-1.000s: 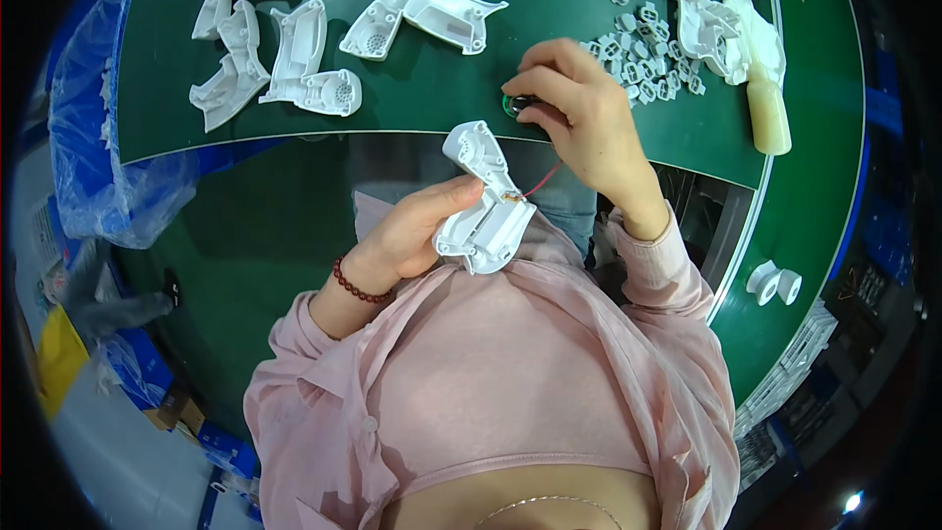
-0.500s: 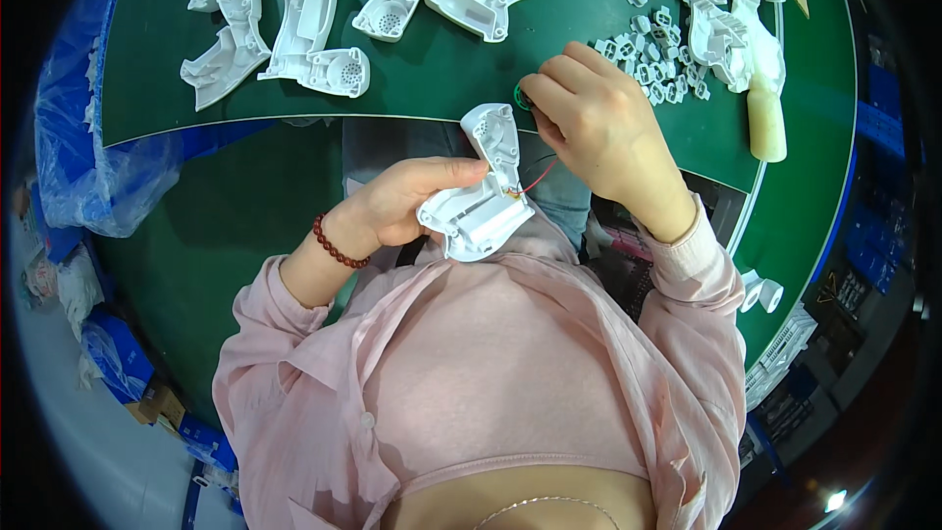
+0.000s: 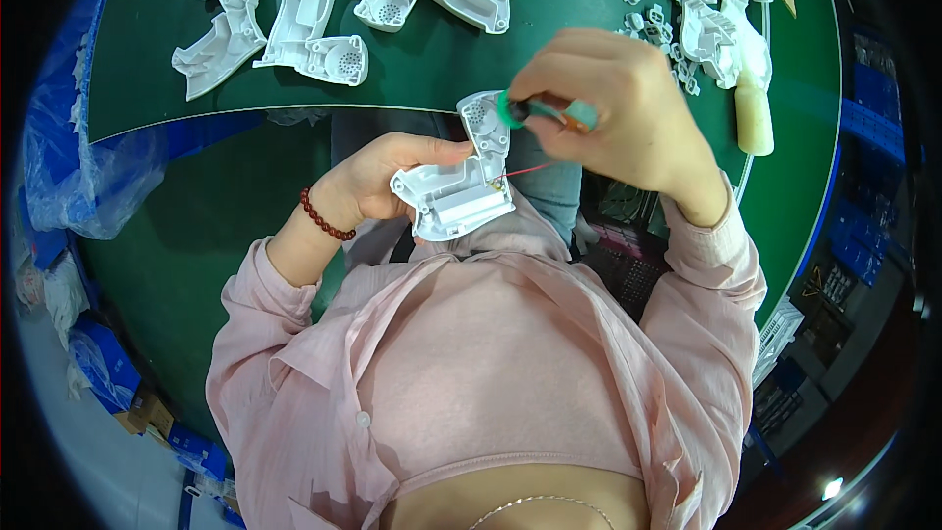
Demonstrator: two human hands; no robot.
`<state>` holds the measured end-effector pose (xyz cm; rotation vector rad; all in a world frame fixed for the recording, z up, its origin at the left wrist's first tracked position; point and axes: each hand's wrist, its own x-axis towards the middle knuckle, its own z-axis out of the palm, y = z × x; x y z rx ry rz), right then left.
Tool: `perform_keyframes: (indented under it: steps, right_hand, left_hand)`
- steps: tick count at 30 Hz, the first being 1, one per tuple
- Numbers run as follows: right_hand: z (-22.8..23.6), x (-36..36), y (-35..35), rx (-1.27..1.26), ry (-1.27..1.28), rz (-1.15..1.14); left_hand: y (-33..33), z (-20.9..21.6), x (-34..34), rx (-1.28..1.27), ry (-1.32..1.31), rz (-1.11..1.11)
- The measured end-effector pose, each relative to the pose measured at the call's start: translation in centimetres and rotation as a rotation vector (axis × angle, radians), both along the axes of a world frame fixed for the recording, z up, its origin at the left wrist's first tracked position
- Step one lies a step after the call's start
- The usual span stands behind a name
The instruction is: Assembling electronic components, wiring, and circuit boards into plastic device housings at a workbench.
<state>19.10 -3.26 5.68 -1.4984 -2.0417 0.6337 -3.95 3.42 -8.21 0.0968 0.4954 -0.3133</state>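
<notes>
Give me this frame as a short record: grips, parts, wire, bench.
left grip: holding white shell, thumb on its edge, open interior facing up
right grip: pinching small green-and-black part, blurred, exact kind unclear
wire: red wire, running from inside the shell toward the right hand; far end hidden
part-to-shell contact: cannot tell; the part overlaps the shell's upper end in view
bench: green table with loose white shells, small white clips, cream cylinder

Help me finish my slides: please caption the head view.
The left hand holds a white plastic shell; the right hand holds a round green-and-black part near the shell's perforated end.
</notes>
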Motion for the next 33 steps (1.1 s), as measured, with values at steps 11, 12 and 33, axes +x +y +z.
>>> perform_keyframes:
  steps: [11, 12, 33]
  right_hand:
    - [-1.2, -1.9, 1.1, 0.058, -0.173, 0.211]
    - [-1.0, -2.0, 1.2, 0.053, -0.214, 0.237]
    - [-1.6, -2.9, -0.3, 0.046, -0.371, 0.241]
  left_hand:
    - [0.8, -1.2, -0.4, -0.034, -0.227, -0.087]
    - [0.6, -1.4, -0.4, -0.022, -0.211, -0.099]
    - [-0.1, 0.0, 0.4, 0.018, -0.056, -0.040]
